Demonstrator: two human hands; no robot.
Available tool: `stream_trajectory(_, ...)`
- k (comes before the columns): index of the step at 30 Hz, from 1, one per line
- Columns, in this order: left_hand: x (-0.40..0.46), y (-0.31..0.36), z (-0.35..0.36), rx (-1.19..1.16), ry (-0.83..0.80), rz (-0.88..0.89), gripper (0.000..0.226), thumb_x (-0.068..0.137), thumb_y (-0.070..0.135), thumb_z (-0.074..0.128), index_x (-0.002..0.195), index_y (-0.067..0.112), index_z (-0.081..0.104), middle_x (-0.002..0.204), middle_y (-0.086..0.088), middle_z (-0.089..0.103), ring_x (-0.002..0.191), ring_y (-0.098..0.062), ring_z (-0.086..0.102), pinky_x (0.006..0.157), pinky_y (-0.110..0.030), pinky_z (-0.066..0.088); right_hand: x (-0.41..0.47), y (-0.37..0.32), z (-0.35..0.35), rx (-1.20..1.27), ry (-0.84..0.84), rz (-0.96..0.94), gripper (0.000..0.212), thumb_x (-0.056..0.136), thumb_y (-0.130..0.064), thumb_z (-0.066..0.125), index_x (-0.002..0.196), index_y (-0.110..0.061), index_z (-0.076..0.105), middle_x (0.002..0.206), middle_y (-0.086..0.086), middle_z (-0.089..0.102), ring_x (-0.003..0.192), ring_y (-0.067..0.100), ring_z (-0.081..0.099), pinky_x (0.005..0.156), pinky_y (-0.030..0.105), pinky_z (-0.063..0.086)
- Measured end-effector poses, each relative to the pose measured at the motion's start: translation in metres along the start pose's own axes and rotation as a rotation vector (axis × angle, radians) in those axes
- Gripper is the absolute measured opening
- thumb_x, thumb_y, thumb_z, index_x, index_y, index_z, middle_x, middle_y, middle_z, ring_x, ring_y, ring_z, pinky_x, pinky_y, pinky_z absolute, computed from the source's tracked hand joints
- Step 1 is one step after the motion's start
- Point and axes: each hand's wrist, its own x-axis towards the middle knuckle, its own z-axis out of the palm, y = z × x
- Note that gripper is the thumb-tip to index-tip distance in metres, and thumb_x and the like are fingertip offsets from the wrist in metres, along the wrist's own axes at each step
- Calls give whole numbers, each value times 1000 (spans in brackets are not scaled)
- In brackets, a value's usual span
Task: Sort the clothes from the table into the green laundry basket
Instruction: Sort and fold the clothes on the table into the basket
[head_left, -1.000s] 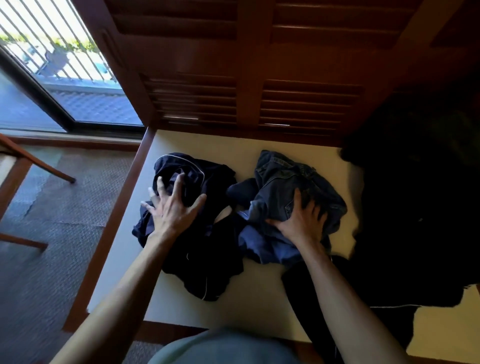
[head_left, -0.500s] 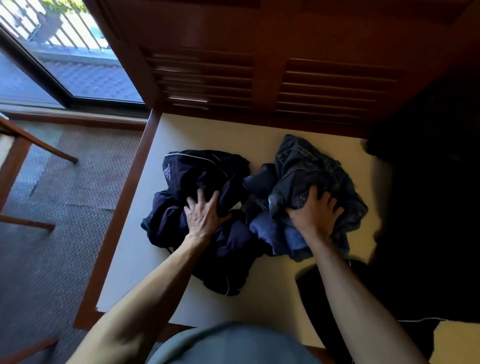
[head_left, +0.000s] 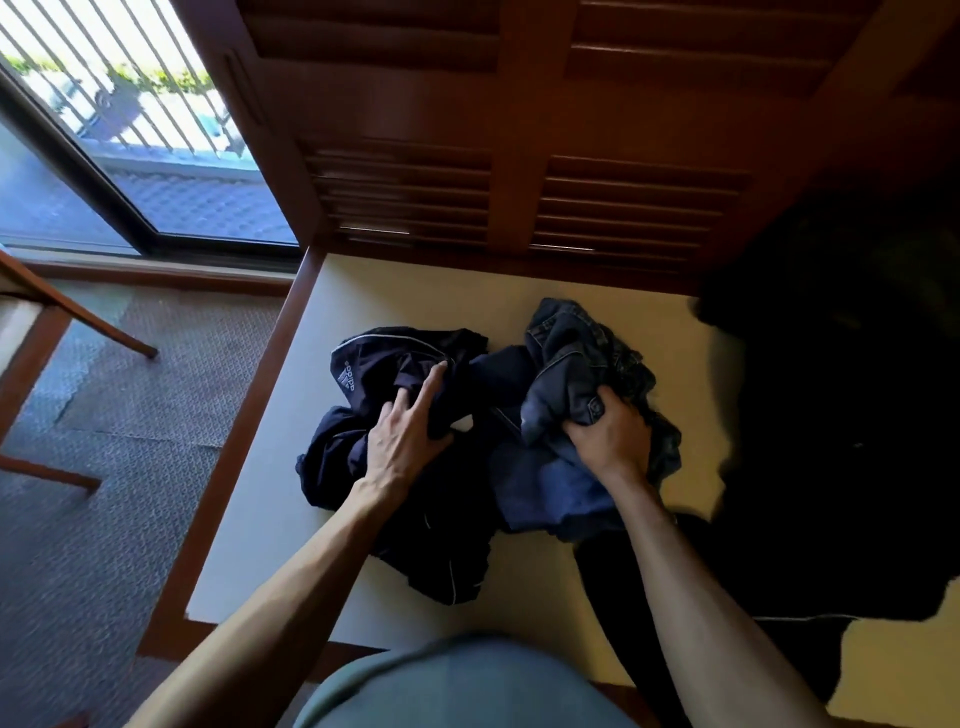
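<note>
Two crumpled garments lie side by side on the cream table top (head_left: 395, 291). On the left is a dark navy sports garment (head_left: 374, 374) with white piping and a white logo. To its right lies a blue denim garment (head_left: 566, 358). My left hand (head_left: 405, 441) presses on the navy garment, fingers closing into its folds. Fingers curled, my right hand (head_left: 608, 436) clutches a bunch of the denim. No green laundry basket is in view.
A large black cloth (head_left: 841, 415) covers the table's right side and hangs over the front. Wooden louvred doors (head_left: 519, 182) stand behind the table. Left of the table are patterned carpet (head_left: 104, 467), wooden furniture legs (head_left: 78, 312) and a glass door (head_left: 130, 130).
Both hands have closed tighter on the clothes: the left fingers went from spread flat to pinching the navy fabric, and the right hand has bunched up the denim.
</note>
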Motion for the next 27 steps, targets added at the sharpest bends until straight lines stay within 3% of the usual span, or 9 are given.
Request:
stream_trajectory(2,-13,4,-10,33,22,22,91,80,44,74,156,45,24,117,-11,53,106,-36,55,75,-43,53,-20,-2,-9,90,39,-14,33,70,-42,76,92,-24,58,90,4,70,85,34,66,68,41,53)
stream_trajectory(5,-29,14,-27,33,83,74,82,79,44,76,152,41,39,114,-13,57,105,-37,58,74,-43,52,-51,-6,-23,227,94,-14,33,70,-41,77,91,-23,60,86,-1,71,82,30,67,69,42,55)
stream_trajectory(11,-59,30,-66,-32,140,222,71,80,45,72,146,41,48,103,-9,56,97,-35,61,71,-38,50,-102,-19,-50,323,210,-41,40,66,-48,73,98,-27,62,88,-6,71,83,23,67,72,42,57)
stream_trajectory(15,-71,30,-89,-129,170,332,73,79,36,76,147,38,48,109,-10,59,97,-38,63,72,-37,46,-132,-41,-69,300,336,-31,39,65,-47,75,96,-27,61,88,-7,71,84,23,67,73,41,56)
stream_trajectory(18,-75,39,-109,-194,162,449,81,77,32,80,148,38,42,119,-9,61,104,-40,63,76,-43,50,-161,-57,-78,303,449,41,43,63,-55,72,95,-29,60,90,-7,70,85,22,67,74,43,56)
stream_trajectory(23,-89,60,-131,-208,92,676,104,79,33,76,148,63,5,120,-7,61,101,-38,63,72,-38,49,-221,-59,-89,344,599,154,45,69,-56,75,107,-36,62,100,-14,70,94,16,67,82,45,56)
stream_trajectory(25,-100,70,-134,-169,33,758,98,82,36,74,149,64,9,108,-6,56,91,-34,62,66,-33,42,-249,-53,-93,351,649,203,40,72,-51,76,106,-36,61,98,-15,69,92,15,67,82,45,56)
stream_trajectory(27,-115,83,-131,-127,-20,845,79,84,39,73,147,60,30,97,-2,48,85,-32,62,63,-31,40,-282,-47,-101,358,723,250,33,74,-43,78,100,-34,60,91,-16,67,86,15,65,80,44,56)
